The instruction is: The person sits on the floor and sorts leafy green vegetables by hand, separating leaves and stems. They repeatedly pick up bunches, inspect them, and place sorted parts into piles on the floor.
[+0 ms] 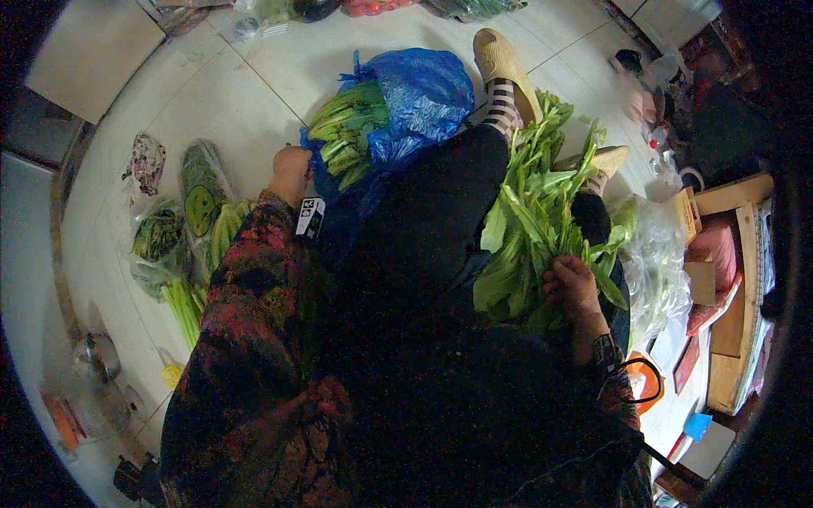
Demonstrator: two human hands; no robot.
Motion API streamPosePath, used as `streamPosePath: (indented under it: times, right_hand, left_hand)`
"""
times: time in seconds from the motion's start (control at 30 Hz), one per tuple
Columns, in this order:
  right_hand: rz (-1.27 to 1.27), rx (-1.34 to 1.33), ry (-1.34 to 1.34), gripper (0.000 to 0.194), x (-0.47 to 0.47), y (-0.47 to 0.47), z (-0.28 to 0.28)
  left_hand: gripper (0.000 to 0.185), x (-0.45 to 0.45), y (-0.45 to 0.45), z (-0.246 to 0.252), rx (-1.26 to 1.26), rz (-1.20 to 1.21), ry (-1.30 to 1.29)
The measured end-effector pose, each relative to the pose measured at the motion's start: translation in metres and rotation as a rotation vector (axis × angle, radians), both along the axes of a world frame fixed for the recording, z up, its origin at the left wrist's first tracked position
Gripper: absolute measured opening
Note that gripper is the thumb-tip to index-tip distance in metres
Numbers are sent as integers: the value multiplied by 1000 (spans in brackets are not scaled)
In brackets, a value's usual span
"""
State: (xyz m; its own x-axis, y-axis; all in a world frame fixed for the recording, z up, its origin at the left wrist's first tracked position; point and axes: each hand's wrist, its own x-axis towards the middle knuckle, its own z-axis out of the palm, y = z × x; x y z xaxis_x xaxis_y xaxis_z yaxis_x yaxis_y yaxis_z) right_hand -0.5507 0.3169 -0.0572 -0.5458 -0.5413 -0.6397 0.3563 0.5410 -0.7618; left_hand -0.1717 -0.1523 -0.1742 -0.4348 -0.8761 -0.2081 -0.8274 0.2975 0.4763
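A blue plastic bag (424, 89) lies on the floor between my left hand and a slippered foot. Bundled leafy greens (349, 127) show at its opening. My left hand (293, 170) grips the near-left edge of this bag, its fingers partly hidden. To the right, a loose heap of long-stemmed leafy greens (530, 209) lies over my lower legs. My right hand (571, 286) has its curled fingers around leaves at the near end of that heap.
Bagged vegetables (159, 235) and celery-like stalks (183, 311) lie on the tiles at left. A clear plastic bag of greens (657, 267) stands beside my right leg, near a wooden frame (724, 374). Slippered feet (502, 63) are ahead; more produce bags (378, 6) line the far edge.
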Motion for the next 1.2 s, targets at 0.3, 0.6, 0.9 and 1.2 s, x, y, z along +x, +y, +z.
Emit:
streamPosePath:
  times: [0.3, 0.6, 0.9, 1.2]
  right_hand:
    - [-17, -13, -13, 18, 7, -1, 4]
    - [99, 16, 112, 24, -7, 2, -16]
    - [74, 15, 94, 22, -6, 6, -16]
    - [62, 28, 82, 23, -1, 2, -11]
  left_hand:
    - [18, 109, -9, 60, -729, -2, 3]
    - [67, 30, 36, 31, -492, 51, 298]
    - [46, -125, 102, 6, 460, -128, 470]
    - [33, -72, 72, 53, 135, -47, 265]
